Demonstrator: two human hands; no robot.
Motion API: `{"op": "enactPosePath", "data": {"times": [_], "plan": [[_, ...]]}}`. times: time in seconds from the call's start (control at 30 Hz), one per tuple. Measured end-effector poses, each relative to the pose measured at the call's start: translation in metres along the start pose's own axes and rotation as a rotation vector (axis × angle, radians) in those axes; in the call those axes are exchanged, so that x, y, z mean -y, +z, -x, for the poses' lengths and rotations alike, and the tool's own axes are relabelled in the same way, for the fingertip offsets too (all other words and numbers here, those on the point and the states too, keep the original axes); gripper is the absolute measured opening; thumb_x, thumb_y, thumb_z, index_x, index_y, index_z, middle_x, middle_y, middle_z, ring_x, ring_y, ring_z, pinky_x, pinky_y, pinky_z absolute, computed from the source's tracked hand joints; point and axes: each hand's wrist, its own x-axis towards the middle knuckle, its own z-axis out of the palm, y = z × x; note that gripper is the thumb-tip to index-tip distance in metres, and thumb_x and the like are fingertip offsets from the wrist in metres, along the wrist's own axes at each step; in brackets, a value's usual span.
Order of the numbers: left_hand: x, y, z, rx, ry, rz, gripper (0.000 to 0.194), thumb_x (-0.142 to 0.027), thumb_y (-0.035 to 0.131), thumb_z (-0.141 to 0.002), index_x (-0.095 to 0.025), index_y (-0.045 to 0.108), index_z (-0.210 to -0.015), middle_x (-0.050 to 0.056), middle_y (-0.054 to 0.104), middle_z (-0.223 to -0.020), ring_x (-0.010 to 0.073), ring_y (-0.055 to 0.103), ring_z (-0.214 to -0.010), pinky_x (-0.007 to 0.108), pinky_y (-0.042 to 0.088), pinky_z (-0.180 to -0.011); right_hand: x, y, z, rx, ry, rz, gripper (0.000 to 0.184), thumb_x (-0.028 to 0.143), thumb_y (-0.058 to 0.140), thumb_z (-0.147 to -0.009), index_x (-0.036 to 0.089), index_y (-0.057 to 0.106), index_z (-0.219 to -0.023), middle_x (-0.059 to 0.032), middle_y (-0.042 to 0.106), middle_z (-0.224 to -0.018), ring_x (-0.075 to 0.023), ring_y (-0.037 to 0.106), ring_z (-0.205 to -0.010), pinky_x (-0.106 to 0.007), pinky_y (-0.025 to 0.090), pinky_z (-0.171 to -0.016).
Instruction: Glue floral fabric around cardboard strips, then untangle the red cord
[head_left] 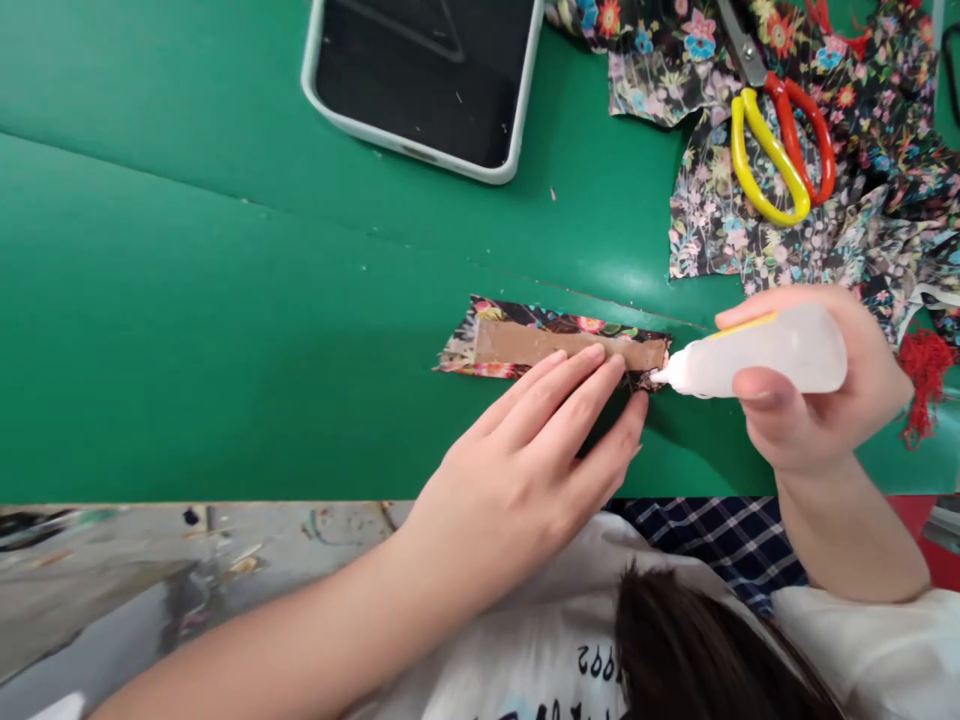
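Observation:
My left hand (536,455) lies with fingers stretched out, its fingertips pressing on a brown cardboard strip (525,344). Under that strip is a piece of dark floral fabric (457,350), whose edges show around it. My right hand (832,400) is wrapped around a white translucent squeeze bottle of glue (772,350), tilted on its side. The bottle's narrow nozzle points left and touches, or nearly touches, the fabric at the strip's right end, close to my left index finger.
A phone in a pale case (420,150) lies at the top. Scissors with yellow and red handles (772,205) rest on crumpled floral cloth (709,235) at the upper right. A bunch of red thread (928,375) sits at the right. The green table (187,400) ends just before my body.

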Motion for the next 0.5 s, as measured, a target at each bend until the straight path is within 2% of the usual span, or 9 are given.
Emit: {"op": "enactPosePath", "data": {"times": [0.17,0.3,0.4,0.5], "plan": [[-0.0005,0.0004,0.0029,-0.007,-0.026,-0.001,0.029,-0.021,0.058,-0.085,-0.019,0.058,-0.115,0.013,0.059,-0.126,0.028,0.053,-0.123,0.044,0.051,-0.1,-0.0092,0.0008,0.0072,0.043,-0.034,-0.033,0.046,0.067,0.038,-0.082,0.029,0.064,-0.083,-0.0053,0.07,-0.074,-0.02,0.067,-0.072,-0.037,0.057,-0.065],[-0.0001,0.0004,0.0033,-0.013,-0.013,0.011,0.031,-0.019,0.059,-0.085,-0.017,0.058,-0.116,0.014,0.06,-0.125,0.0294,0.053,-0.122,0.046,0.052,-0.099,-0.0072,-0.0001,0.0057,-0.009,-0.144,0.057,0.041,0.063,0.039,-0.084,0.03,0.064,-0.082,-0.0035,0.07,-0.072,-0.0185,0.066,-0.067,-0.035,0.056,-0.06],[0.0001,0.0002,0.0028,-0.007,0.002,0.029,0.033,-0.018,0.058,-0.085,-0.014,0.057,-0.118,0.017,0.06,-0.124,0.0315,0.053,-0.122,0.048,0.051,-0.099,-0.0044,0.0001,0.0029,-0.048,-0.258,-0.008,0.031,0.054,0.046,-0.086,0.03,0.064,-0.081,-0.0003,0.071,-0.069,-0.0151,0.064,-0.06,-0.032,0.053,-0.054],[-0.0001,0.0,0.0029,-0.019,0.004,0.043,0.035,-0.018,0.058,-0.085,-0.012,0.056,-0.119,0.018,0.059,-0.124,0.0322,0.052,-0.122,0.048,0.051,-0.099,-0.005,0.002,0.0014,-0.052,-0.312,-0.068,0.028,0.05,0.049,-0.086,0.028,0.065,-0.081,0.0007,0.071,-0.068,-0.0137,0.064,-0.059,-0.029,0.052,-0.051]]}}
